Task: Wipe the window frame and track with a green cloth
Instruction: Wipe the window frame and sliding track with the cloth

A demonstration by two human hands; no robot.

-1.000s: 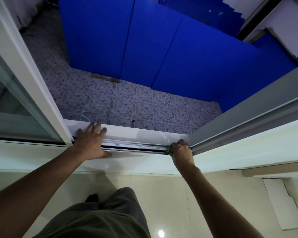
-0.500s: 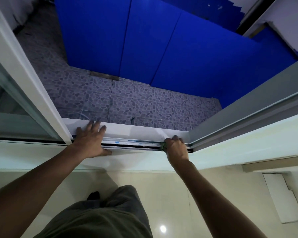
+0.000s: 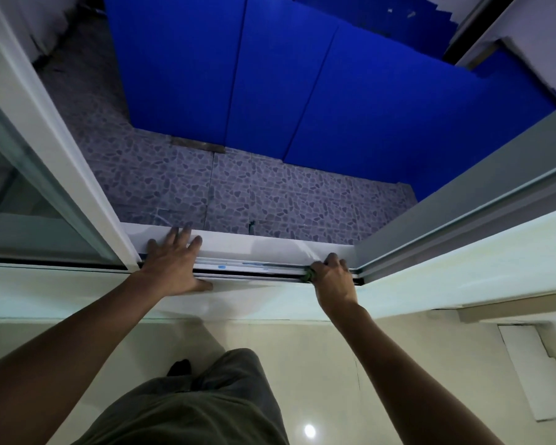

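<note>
Window frame (image 3: 270, 244), white, runs across mid-view w/ its track (image 3: 254, 272) along the near edge; blue marks on the track. Blue wall panels (image 3: 270, 75) fill 12 o'clock, biggest thing in sight; pebble-pattern floor tiles (image 3: 270, 194) lie below them, past the sill. Sliding glass sash (image 3: 39, 194) at 9 o'clock, grey sash (image 3: 463, 203) at 3 o'clock, cream wall (image 3: 430, 268) under both. Person's dark trousers (image 3: 190, 406) at 6 o'clock.

Left hand (image 3: 174, 268) lies flat at approx 10 o'clock of centre, fingers straight & spread over frame and track, thumb on the inner ledge, gripping nothing. Right hand (image 3: 334, 281) at the track's right end, just beside the grey sash, fingers curled round the green cloth (image 3: 309, 275). Cloth mostly hidden under the hand; only a small green bit shows at its left edge, touching the track.
</note>
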